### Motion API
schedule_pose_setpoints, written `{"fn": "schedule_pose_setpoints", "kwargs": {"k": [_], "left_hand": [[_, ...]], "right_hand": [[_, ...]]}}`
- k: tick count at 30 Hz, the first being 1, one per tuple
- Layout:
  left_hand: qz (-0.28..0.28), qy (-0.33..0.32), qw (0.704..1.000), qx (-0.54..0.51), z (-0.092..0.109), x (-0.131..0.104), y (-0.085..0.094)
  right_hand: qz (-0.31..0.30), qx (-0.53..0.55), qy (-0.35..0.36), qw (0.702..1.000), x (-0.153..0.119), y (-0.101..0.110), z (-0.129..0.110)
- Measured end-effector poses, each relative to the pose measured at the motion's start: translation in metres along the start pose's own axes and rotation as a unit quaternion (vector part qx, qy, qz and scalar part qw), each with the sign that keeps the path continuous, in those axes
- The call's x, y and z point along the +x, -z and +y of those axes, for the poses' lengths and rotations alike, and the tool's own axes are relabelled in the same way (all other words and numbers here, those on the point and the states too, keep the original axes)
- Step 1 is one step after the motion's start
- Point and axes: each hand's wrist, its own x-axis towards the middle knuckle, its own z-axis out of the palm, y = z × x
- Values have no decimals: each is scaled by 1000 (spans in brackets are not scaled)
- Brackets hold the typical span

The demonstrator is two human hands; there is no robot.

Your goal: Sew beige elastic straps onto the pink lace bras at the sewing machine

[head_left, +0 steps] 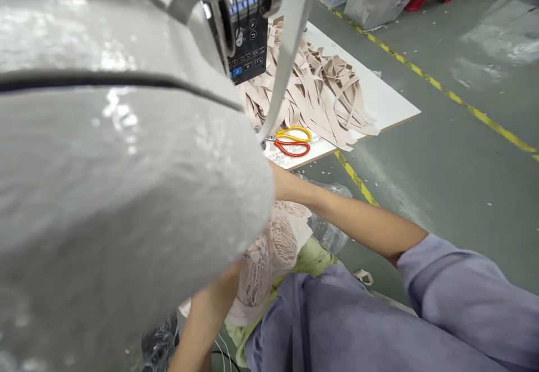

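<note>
Across the right side, a grey-green floor [442,164] extends, marked with yellow lines [442,88] and littered with small scraps. A glossy light-grey machine housing [126,192] occupies the left half and conceals both of the wearer's hands; whether either is open, closed or gripping cannot be determined. A white table [391,102] stands beyond the machine, bearing a tangled pile of beige fabric strips [311,91]. The wearer's purple garment [337,316] fills the lower right. The right forearm [349,215] enters from the right and passes behind the housing near the table's edge; the left forearm [206,321] rises from below and disappears behind the housing's lower edge. Pale pink lace fabric [284,240] lies between the two forearms, over a green cloth [315,257], its upper part hidden by the housing. It sits just beside the visible end of the left forearm and below the right; contact with either hand cannot be confirmed. A dark control panel [252,60] shows beside the strips. Scissors [297,150] with one yellow and one red handle loop rest on the table's near corner.
</note>
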Motion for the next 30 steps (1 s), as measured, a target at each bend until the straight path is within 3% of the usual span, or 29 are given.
{"fn": "schedule_pose_setpoints", "kwargs": {"k": [6, 14, 19, 22, 26, 30], "left_hand": [[1, 53, 998, 39, -2, -5, -1], [24, 49, 998, 19, 6, -3, -4], [-8, 51, 997, 63, 10, -1, 3], [-19, 15, 996, 84, 8, -1, 7], [29, -72, 990, 115, 1, -2, 5], [47, -91, 987, 128, -5, -5, 6]], "right_hand": [[-28, -25, 8, 999, 7, -1, 14], [-31, -25, 13, 999, 7, -1, 15], [-20, 1, 23, 1000, 6, -2, 14], [-11, 24, 26, 999, 5, -4, 16], [6, 28, 45, 999, 5, -7, 21], [37, 29, 61, 997, 4, -12, 25]]}}
